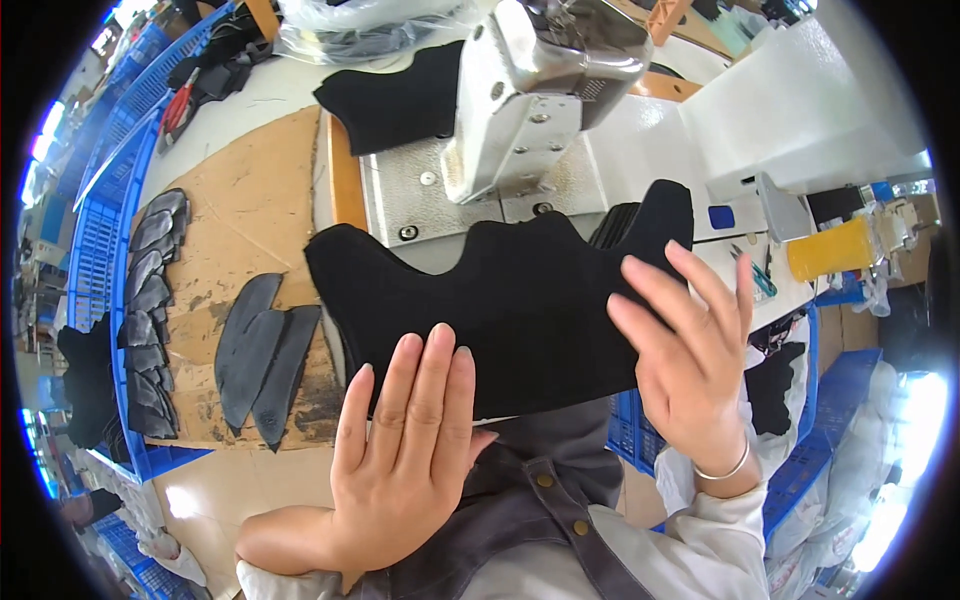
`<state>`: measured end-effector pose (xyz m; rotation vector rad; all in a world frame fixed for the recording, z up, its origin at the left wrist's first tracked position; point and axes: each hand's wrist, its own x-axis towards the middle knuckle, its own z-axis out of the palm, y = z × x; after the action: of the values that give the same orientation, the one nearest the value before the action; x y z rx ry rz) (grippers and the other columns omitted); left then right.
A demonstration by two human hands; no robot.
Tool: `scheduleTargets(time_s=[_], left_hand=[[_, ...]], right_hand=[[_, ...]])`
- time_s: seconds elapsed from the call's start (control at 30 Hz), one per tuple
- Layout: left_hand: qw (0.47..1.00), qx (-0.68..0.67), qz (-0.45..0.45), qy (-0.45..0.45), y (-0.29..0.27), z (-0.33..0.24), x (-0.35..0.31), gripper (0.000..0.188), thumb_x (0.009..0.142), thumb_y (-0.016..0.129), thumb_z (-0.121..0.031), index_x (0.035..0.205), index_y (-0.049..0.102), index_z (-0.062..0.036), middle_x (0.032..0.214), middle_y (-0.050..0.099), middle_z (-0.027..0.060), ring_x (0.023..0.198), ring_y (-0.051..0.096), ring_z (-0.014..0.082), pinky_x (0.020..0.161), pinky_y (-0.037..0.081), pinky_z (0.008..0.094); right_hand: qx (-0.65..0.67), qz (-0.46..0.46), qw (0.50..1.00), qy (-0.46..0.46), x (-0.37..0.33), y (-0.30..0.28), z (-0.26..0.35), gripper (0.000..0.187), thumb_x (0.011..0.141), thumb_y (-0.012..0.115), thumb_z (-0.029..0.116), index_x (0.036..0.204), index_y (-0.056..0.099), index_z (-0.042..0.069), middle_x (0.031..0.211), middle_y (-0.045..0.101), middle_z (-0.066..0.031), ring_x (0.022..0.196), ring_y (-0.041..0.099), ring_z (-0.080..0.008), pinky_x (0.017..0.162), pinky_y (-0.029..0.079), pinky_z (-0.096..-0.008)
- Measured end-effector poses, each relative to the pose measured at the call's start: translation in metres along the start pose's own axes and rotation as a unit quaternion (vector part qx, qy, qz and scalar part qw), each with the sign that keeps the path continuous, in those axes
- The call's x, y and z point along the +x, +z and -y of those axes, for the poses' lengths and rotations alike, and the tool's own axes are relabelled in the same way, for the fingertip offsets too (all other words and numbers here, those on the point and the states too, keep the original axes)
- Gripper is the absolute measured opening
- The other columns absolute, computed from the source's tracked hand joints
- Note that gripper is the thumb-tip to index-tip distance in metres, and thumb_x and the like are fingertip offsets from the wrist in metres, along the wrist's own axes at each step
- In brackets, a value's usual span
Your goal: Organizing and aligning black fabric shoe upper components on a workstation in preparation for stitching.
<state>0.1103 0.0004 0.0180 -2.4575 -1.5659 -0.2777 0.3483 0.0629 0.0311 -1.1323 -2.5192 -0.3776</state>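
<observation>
A stack of black cut fabric pieces [520, 310] with a wavy far edge lies in front of the sewing machine [520, 130]. My left hand [405, 430] rests flat on its near left part, fingers stretched out. Over the right part, my right hand [690, 350] has its fingers spread, holding nothing; whether the fingertips touch the fabric I cannot tell. Left of the stack, a few dark grey curved pieces [265, 350] lie on a brown board [240, 180]. Another black fabric piece [400, 100] sits behind, beside the machine.
A row of small grey pieces [148, 290] runs along the board's left edge. Blue crates [95, 240] stand at the left. Small snips [755, 270] lie right of my right hand, near a yellow spool [830, 252]. Red-handled scissors [178, 105] lie at the far left.
</observation>
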Motion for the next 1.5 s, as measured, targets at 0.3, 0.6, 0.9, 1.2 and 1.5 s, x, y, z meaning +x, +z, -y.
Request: scheduleTargets(time_s=[0.3, 0.6, 0.9, 1.2, 1.5], left_hand=[[0.981, -0.16, 0.011, 0.106, -0.018, 0.027, 0.05, 0.062, 0.076, 0.071, -0.04, 0.114, 0.058, 0.0067, 0.123, 0.057, 0.0189, 0.105, 0.059, 0.0311, 0.094, 0.046, 0.0384], [0.98, 0.141, -0.108, 0.093, -0.064, 0.049, 0.026, 0.029, 0.085, 0.052, -0.004, 0.109, 0.066, 0.003, 0.11, 0.068, 0.0142, 0.102, 0.066, 0.025, 0.093, 0.049, 0.0369], [0.941, 0.209, -0.263, -0.029, -0.021, 0.173, 0.094, 0.02, 0.082, 0.055, -0.002, 0.101, 0.06, -0.0049, 0.076, 0.064, 0.0105, 0.074, 0.065, 0.0286, 0.065, 0.051, 0.04], [0.979, -0.195, 0.026, 0.049, 0.054, 0.147, 0.169, 0.033, 0.095, 0.054, -0.031, 0.115, 0.059, -0.0052, 0.11, 0.065, 0.0174, 0.101, 0.062, 0.0325, 0.082, 0.05, 0.0419], [0.931, -0.285, 0.175, -0.143, 0.015, 0.204, 0.022, 0.017, 0.081, 0.072, -0.019, 0.088, 0.065, -0.0058, 0.082, 0.06, 0.0072, 0.075, 0.059, 0.0201, 0.07, 0.048, 0.0335]], right_hand=[[0.033, 0.105, 0.975, -0.191, 0.027, -0.014, -0.008, 0.04, 0.079, 0.065, 0.014, 0.112, 0.061, -0.009, 0.12, 0.06, -0.025, 0.11, 0.061, -0.0355, 0.092, 0.051, -0.043], [0.011, -0.053, 0.978, -0.204, 0.047, -0.023, 0.014, 0.036, 0.09, 0.056, 0.015, 0.126, 0.057, 0.008, 0.129, 0.059, -0.0175, 0.121, 0.057, -0.0307, 0.104, 0.039, -0.047], [0.134, -0.025, 0.988, -0.067, 0.023, 0.008, 0.012, 0.04, 0.077, 0.059, -0.001, 0.116, 0.064, 0.006, 0.137, 0.052, -0.0176, 0.125, 0.052, -0.035, 0.104, 0.038, -0.0477], [0.198, 0.049, 0.976, -0.077, 0.025, 0.001, 0.015, 0.052, 0.068, 0.067, -0.001, 0.119, 0.06, 0.002, 0.138, 0.05, -0.02, 0.128, 0.048, -0.0387, 0.103, 0.038, -0.0514], [0.233, 0.031, 0.949, -0.211, 0.069, -0.01, 0.015, 0.031, 0.078, 0.063, 0.005, 0.109, 0.064, 0.002, 0.111, 0.064, -0.0129, 0.11, 0.06, -0.0306, 0.096, 0.045, -0.0476]])
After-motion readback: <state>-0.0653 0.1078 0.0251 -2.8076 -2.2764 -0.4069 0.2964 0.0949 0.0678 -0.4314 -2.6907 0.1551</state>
